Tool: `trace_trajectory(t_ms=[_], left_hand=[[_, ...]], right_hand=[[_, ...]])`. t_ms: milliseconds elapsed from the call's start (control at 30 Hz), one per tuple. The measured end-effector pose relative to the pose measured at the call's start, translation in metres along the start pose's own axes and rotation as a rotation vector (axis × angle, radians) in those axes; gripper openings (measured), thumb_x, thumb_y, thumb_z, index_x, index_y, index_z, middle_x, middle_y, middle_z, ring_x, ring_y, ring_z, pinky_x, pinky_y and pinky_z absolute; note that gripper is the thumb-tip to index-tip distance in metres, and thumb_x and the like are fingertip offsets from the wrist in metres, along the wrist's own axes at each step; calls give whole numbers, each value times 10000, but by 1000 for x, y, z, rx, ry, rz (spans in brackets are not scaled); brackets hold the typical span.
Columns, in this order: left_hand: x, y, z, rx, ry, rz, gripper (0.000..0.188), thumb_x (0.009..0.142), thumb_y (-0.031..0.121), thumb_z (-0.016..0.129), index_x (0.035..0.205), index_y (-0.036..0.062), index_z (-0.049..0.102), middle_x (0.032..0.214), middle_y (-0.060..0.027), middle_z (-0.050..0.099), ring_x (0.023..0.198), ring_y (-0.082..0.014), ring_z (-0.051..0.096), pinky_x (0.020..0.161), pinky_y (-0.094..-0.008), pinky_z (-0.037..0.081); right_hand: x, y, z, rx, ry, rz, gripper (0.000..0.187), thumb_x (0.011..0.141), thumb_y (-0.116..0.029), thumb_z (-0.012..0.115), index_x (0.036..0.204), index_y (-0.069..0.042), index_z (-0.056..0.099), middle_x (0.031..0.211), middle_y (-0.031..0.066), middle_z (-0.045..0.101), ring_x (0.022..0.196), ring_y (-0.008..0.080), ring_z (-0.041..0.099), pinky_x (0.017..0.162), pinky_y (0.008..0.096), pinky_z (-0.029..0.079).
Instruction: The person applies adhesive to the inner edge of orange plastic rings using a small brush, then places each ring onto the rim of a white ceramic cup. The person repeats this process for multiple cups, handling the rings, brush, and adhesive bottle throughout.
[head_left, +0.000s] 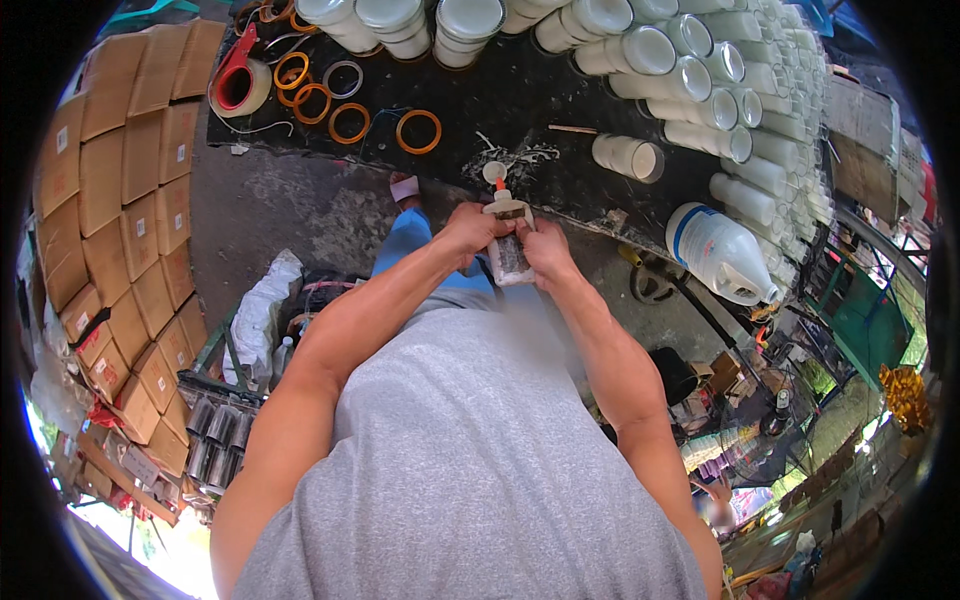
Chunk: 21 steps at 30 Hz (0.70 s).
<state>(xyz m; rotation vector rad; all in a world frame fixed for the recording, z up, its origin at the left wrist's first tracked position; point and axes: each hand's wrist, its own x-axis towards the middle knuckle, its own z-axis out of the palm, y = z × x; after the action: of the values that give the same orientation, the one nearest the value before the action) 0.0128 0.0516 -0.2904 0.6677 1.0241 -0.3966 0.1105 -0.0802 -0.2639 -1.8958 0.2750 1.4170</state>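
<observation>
A white squeeze bottle (pixel 512 268) with a dark label and an orange-red tip is held in front of my body, just off the near edge of the black table. My left hand (pixel 470 230) grips its left side near the shoulder. On the other side, my right hand (pixel 546 250) is closed round it, with the thumb close to the label. A small round white piece (pixel 494 172) shows at the tip; whether it is joined to the bottle I cannot tell. Beyond it, white stringy residue (pixel 520 158) is stuck to the tabletop.
On the black table (pixel 480 105) lie several orange rings (pixel 418 131) and a red tape dispenser (pixel 236 85). Stacked whitish cups (pixel 690 80) crowd its back and right, with one cup (pixel 628 158) lying apart. A large white jug (pixel 718 250) lies right. Cardboard boxes (pixel 130 180) are piled left.
</observation>
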Motion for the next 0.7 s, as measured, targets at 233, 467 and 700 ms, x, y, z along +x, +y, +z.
trace_trajectory(t_ms=[233, 467, 700], left_hand=[[-2, -3, 2, -27, 14, 19, 231, 962, 51, 749, 1156, -64, 703, 1023, -117, 758, 866, -210, 756, 724, -375, 616], [-39, 22, 1, 65, -101, 62, 350, 955, 186, 811, 1200, -35, 694, 1000, -101, 754, 814, -180, 727, 670, -340, 577], [-54, 10, -8, -8, -229, 118, 499, 947, 292, 836, 1295, -19, 661, 1114, -90, 742, 966, -181, 727, 787, -364, 621]], right_hand=[[0, 2, -3, 56, -21, 45, 281, 1108, -202, 592, 1152, 61, 682, 997, 113, 734, 821, 163, 679, 697, 382, 557], [-33, -26, -17, 210, -211, 108, 270, 1120, -164, 566, 1282, 43, 626, 1123, 98, 724, 950, 139, 668, 845, 340, 560], [-46, -13, -38, 61, -329, -109, 329, 1111, -198, 606, 1351, 27, 615, 1229, 66, 706, 1093, 130, 638, 1002, 333, 518]])
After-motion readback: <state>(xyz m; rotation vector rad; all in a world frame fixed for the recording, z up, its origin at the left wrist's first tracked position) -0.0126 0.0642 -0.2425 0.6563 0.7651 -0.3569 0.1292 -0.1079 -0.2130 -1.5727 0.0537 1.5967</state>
